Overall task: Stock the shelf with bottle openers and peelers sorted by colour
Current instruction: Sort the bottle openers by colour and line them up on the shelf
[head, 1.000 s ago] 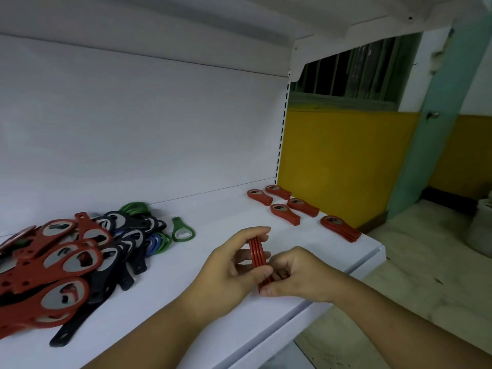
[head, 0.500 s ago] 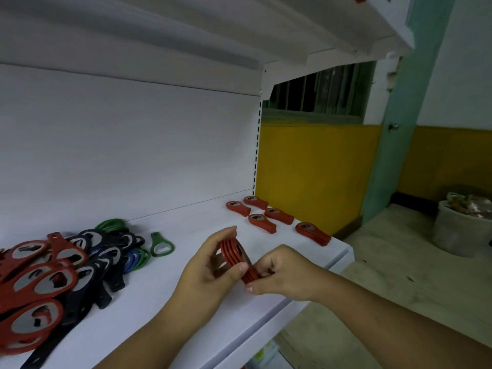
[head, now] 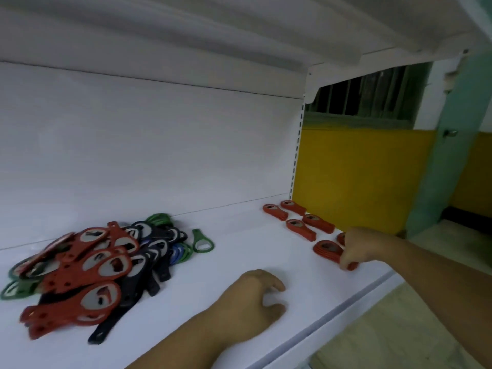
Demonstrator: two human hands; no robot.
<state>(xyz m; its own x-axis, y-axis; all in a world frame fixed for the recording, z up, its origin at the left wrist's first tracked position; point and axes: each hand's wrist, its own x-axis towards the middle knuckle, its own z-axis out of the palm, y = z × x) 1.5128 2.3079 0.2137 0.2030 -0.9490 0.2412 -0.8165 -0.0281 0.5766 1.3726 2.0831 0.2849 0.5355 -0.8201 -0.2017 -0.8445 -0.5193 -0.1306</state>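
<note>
At the right of the frame the right hand (head: 362, 247) is low over the white shelf (head: 239, 265); its grip is closed around the handle end of a stack of red bottle openers (head: 326, 250), which seems to rest on the shelf near the front edge, though blur makes the contact unsure; four more red openers (head: 299, 222) lie in two pairs further back. The left hand (head: 253, 299) is at lower centre, fingers loosely curled, its grip empty; a mixed pile (head: 93, 265) of red, black, blue and green openers lies at the left, with one green opener (head: 202, 242) just beside it.
</note>
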